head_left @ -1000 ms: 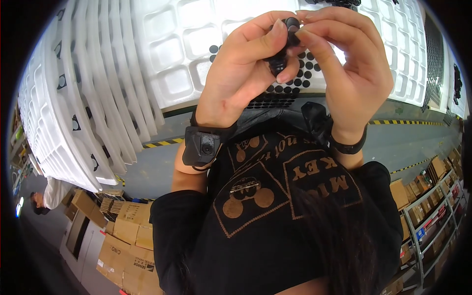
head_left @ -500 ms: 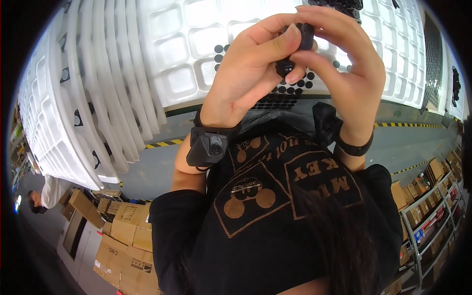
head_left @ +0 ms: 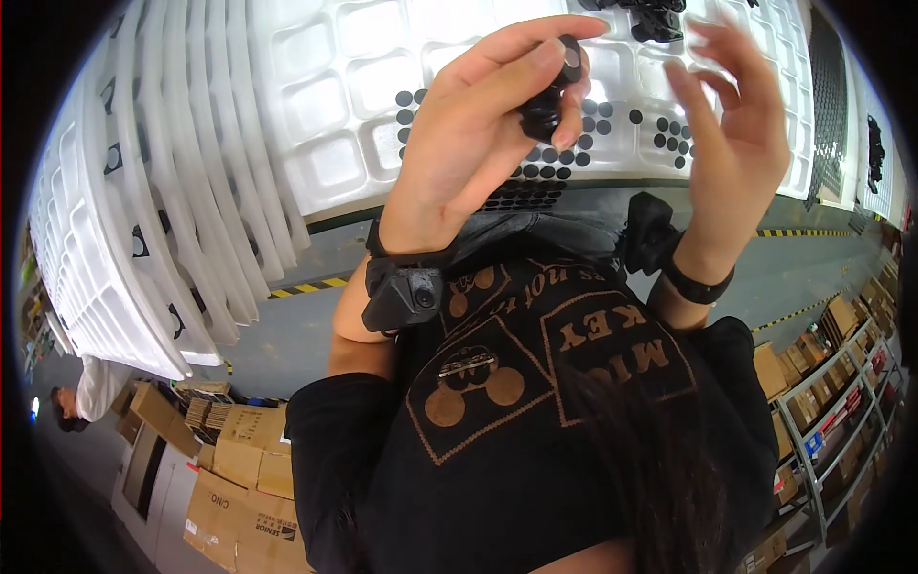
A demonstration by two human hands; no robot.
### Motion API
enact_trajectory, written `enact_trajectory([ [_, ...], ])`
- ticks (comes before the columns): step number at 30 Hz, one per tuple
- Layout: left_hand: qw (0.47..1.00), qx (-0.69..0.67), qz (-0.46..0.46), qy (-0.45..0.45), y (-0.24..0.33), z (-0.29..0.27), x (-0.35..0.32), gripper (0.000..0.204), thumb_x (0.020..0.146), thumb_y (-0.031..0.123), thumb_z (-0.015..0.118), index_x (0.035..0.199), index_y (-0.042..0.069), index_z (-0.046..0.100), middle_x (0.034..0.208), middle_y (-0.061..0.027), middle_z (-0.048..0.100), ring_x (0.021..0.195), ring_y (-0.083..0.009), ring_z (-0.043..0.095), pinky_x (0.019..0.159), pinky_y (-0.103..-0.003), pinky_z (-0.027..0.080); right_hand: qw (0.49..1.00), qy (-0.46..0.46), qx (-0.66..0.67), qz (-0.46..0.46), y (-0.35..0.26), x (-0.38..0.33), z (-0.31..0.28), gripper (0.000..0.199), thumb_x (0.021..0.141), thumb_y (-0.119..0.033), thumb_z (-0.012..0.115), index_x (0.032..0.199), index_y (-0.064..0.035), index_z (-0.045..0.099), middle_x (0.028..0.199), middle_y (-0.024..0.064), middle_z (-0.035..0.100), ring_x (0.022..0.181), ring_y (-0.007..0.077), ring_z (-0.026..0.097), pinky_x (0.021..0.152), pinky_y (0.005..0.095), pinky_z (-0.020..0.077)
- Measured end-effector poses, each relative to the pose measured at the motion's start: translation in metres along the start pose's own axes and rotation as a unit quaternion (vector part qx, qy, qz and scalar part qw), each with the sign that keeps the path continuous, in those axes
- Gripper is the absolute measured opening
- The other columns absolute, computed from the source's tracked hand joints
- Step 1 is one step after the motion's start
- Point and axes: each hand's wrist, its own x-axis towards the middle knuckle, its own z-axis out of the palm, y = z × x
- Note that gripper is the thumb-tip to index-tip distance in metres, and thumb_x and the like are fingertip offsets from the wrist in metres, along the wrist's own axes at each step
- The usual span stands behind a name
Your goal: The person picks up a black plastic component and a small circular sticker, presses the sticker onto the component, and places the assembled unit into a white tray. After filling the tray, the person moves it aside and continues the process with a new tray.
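In my left hand is a small black part, pinched between thumb and fingers over the white trays. Its upper end is rounded and bears a pale round spot; its exact kind I cannot make out. Away to the right, my right hand is raised with fingers apart and blurred at the tips, nothing visible in it. Small black discs lie in groups around and below the hands on a white tray with square hollows. A pile of black parts sits at the far side, between the hands.
Stacked white trays stand on edge at the left. Cardboard boxes are piled lower left, near a person in a white top. A metal shelf with boxes is at the right. Black mesh lies far right.
My right hand has let go of the black part and moved right, its fingers spreading. My left hand keeps hold of the part, which now shows its pale round spot.
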Motion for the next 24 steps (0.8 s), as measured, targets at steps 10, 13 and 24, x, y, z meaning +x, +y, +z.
enact_trajectory([
  [10,0.999,0.040,-0.004,-0.017,-0.002,-0.003,0.001,0.025,0.083,0.013,0.045,0.101,-0.003,0.049,0.074,-0.0062,0.050,0.060,-0.0128,0.047,0.056,-0.021,0.039,0.981,-0.126,-0.139,0.039,0.003,-0.016,0.013,0.006,0.066,-0.003,0.061,0.071,-0.0034,0.058,0.067,0.0041,0.052,0.059,0.0145,0.050,0.053,0.0207,0.0392],
  [13,0.998,0.057,-0.005,-0.016,-0.002,-0.003,0.001,0.027,0.083,0.016,0.046,0.102,-0.004,0.048,0.075,-0.0076,0.049,0.060,-0.0132,0.045,0.055,-0.021,0.037,0.966,-0.143,-0.213,-0.004,0.007,-0.017,0.014,0.005,0.067,-0.002,0.060,0.071,-0.0023,0.056,0.069,0.0034,0.052,0.062,0.0141,0.050,0.055,0.0208,0.0392],
  [24,0.997,0.068,-0.008,-0.025,-0.003,-0.005,-0.001,0.032,0.081,0.023,0.050,0.101,-0.003,0.046,0.074,-0.0107,0.047,0.058,-0.0152,0.043,0.051,-0.023,0.035,0.995,-0.024,0.084,-0.039,-0.015,-0.007,0.022,0.006,0.073,0.003,0.054,0.078,0.0030,0.052,0.085,0.0077,0.049,0.071,0.0131,0.050,0.063,0.0218,0.0413],
])
